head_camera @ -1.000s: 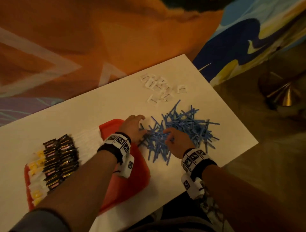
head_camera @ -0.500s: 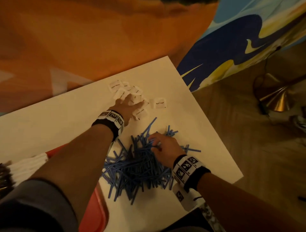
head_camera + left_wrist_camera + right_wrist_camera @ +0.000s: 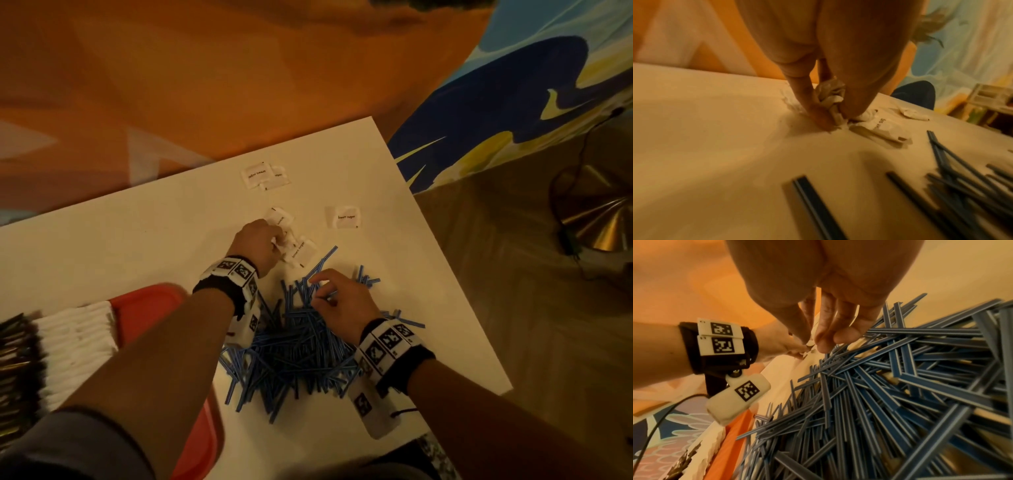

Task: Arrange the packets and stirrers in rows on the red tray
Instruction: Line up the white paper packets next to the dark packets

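Gathering white packets at the table's 12 o'clock, the left hand is clamped on a crumpled bunch. We judge loose ones may drop on the way to the tray, at 8 o'clock. The right hand rests on the stirrers, fingers curled; whether it holds one we cannot tell. We judge any sweep could scatter that heap.

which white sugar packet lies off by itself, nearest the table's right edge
The brown sugar packet right of the left hand, lying flat and alone; the others cluster farther left.
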{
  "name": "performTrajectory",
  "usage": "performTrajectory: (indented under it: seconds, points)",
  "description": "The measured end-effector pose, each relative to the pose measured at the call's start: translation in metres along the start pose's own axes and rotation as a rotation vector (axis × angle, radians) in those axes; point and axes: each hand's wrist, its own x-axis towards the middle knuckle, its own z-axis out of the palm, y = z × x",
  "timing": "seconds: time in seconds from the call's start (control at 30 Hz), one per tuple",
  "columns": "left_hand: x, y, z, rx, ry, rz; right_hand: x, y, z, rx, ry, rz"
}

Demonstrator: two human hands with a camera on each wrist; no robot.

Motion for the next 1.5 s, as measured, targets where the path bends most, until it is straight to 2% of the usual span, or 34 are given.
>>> performTrajectory:
  seconds: [0.2, 0.37, 0.43, 0.53, 0.67, 0.8, 0.87, 0.93, 1.07, 1.23, 1.3, 1.37, 1.5]
  points:
    - [-0.037, -0.013, -0.015, -0.447, 0.132, -0.175, -0.003, -0.02, 0.005, 0.065, 0.008, 0.014]
    - [-0.079, -0.021, -0.044, -1.06, 0.13, -0.315, -0.001, -0.058, 0.018, 0.137, 0.096, 0.011]
    - [-0.101, -0.024, -0.057, -1.307, 0.103, -0.371, -0.003, -0.077, 0.026, 0.222, 0.113, -0.018]
    - [-0.136, -0.034, -0.077, -1.568, -0.004, -0.42, -0.014, -0.112, 0.043, 0.286, 0.014, -0.153]
    - [-0.183, -0.052, -0.095, -1.828, -0.171, -0.401, -0.035, -0.158, 0.076, 0.14, -0.084, -0.327]
    - [-0.224, -0.077, -0.111, -2.11, -0.15, -0.379, -0.061, -0.196, 0.117, 0.013, 0.027, -0.414]
    - [-0.246, -0.084, -0.122, -2.183, -0.13, -0.366, -0.072, -0.211, 0.138, -0.028, 0.069, -0.436]
    - [-0.261, -0.092, -0.128, -2.197, -0.101, -0.362, -0.083, -0.224, 0.157, -0.095, 0.049, -0.447]
    - [-0.282, -0.118, -0.133, -2.01, 0.057, -0.447, -0.104, -0.245, 0.188, -0.098, 0.0, -0.458]
    - [-0.317, -0.142, -0.148, -1.805, 0.181, -0.375, -0.117, -0.258, 0.222, -0.016, 0.034, -0.372]
    - [-0.327, -0.156, -0.151, -1.77, 0.202, -0.379, -0.121, -0.263, 0.233, 0.115, 0.011, -0.312]
    - [-0.335, -0.172, -0.15, -1.811, 0.195, -0.404, -0.126, -0.268, 0.242, 0.26, -0.005, -0.268]
    - [-0.35, -0.199, -0.148, -2.036, 0.192, -0.456, -0.141, -0.275, 0.254, 0.406, -0.041, -0.267]
